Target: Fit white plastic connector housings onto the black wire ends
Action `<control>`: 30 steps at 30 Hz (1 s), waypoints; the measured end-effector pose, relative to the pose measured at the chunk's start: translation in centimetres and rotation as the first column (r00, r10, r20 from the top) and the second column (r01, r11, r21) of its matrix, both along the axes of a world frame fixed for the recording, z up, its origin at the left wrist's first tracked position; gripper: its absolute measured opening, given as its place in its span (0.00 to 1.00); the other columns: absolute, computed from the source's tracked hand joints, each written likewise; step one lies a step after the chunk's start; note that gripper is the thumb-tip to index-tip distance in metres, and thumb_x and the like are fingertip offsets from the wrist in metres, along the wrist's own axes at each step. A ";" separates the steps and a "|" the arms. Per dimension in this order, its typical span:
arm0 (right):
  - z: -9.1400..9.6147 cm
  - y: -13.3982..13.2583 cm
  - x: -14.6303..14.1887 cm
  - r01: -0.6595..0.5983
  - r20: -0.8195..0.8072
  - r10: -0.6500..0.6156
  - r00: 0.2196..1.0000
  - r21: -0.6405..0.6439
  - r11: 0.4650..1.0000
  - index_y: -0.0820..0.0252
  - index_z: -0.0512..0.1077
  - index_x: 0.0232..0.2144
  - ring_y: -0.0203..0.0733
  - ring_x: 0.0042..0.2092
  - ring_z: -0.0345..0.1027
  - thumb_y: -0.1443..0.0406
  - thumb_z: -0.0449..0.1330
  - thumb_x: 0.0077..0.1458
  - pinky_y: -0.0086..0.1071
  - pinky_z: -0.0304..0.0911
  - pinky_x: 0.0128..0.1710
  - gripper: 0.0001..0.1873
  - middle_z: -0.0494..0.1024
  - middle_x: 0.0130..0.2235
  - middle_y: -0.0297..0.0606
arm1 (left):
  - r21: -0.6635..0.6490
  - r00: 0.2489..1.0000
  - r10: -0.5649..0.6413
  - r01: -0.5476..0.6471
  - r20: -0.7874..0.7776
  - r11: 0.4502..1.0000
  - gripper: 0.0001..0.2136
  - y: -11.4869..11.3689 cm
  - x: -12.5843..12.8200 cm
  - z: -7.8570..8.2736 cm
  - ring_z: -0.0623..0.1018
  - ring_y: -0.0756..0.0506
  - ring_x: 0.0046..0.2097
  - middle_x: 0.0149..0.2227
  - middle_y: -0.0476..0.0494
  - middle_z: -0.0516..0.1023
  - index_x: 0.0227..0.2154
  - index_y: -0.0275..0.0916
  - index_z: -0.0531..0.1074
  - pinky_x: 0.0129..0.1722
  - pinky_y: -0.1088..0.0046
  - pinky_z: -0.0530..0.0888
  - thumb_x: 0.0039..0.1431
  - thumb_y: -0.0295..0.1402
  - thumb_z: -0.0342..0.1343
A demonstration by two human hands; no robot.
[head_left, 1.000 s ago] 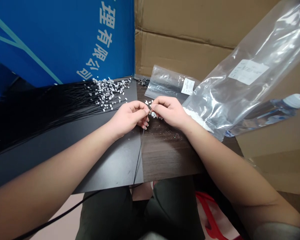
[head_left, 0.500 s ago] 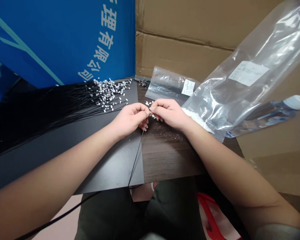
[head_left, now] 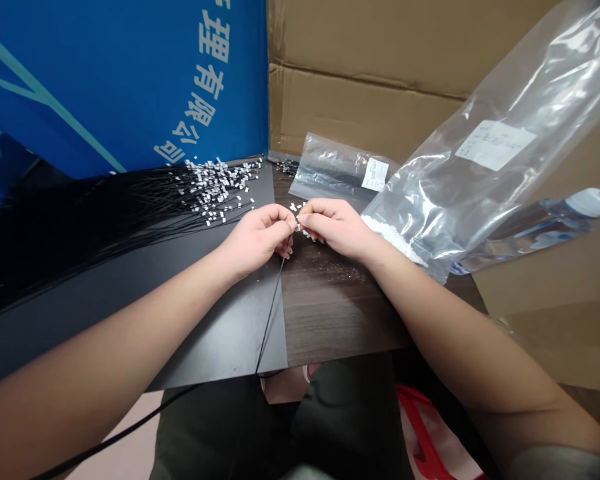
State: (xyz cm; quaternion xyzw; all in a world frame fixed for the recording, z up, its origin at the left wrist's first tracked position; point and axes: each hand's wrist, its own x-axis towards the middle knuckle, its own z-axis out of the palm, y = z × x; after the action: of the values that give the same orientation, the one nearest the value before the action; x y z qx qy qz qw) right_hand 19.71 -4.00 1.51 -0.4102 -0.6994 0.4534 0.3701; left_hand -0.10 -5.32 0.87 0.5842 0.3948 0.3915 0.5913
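Observation:
My left hand [head_left: 260, 237] is closed in a pinch on the end of a thin black cable [head_left: 270, 313] that trails down over the table edge to my lap. My right hand [head_left: 333, 227] is pinched too, fingertips meeting the left ones, on a tiny white clip [head_left: 297, 223] at the cable's tip. Loose white clips [head_left: 296, 206] lie just beyond my fingers. A fan of black cables with white clips on their ends [head_left: 130, 200] is spread on the black mat [head_left: 220, 327] to the left.
A large clear plastic bag [head_left: 490, 173] holding white clips leans at the right, a smaller bag [head_left: 335, 167] lies behind. Cardboard boxes [head_left: 370, 80] and a blue panel [head_left: 120, 80] wall the back. A water bottle [head_left: 555, 223] lies at the right on the dark wooden table [head_left: 330, 313].
Both hands stay pinched together at the cable tip. They shifted only slightly toward the left, and the cable's hanging part swung a little leftward.

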 end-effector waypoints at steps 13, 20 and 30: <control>-0.1 0.1 0.0 -0.025 0.002 0.025 1.000 -0.003 1.000 0.58 0.72 0.27 0.34 0.27 0.59 0.64 0.60 0.58 0.32 0.54 0.30 0.08 0.68 0.23 0.27 | 0.027 1.000 -0.013 0.014 -0.027 1.000 0.07 0.1 -0.2 -0.2 0.76 0.51 0.25 0.24 0.52 0.75 0.33 0.38 0.71 0.28 0.76 0.74 0.63 0.33 0.62; -0.3 0.1 -0.2 -0.021 -0.002 0.021 1.000 -0.009 1.000 0.57 0.72 0.27 0.35 0.27 0.59 0.63 0.60 0.58 0.33 0.54 0.30 0.08 0.68 0.23 0.27 | 0.054 0.997 0.004 0.000 -0.075 0.999 0.06 0.0 0.0 0.2 0.76 0.51 0.24 0.22 0.51 0.75 0.32 0.39 0.70 0.27 0.76 0.73 0.64 0.32 0.60; -0.3 0.0 -0.3 0.017 0.054 -0.018 0.998 0.022 1.000 0.57 0.73 0.27 0.36 0.29 0.60 0.63 0.60 0.58 0.33 0.55 0.32 0.08 0.68 0.24 0.28 | 0.162 0.982 0.023 0.008 -0.186 0.987 0.07 0.1 -0.1 0.0 0.75 0.50 0.25 0.24 0.52 0.74 0.33 0.40 0.69 0.28 0.74 0.72 0.67 0.34 0.58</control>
State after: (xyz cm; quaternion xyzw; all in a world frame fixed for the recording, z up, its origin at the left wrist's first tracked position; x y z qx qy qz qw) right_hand 19.45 -4.03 1.20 -0.4244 -0.7105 0.4312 0.3594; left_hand -0.23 -5.25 0.88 0.6631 0.4177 0.3680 0.5004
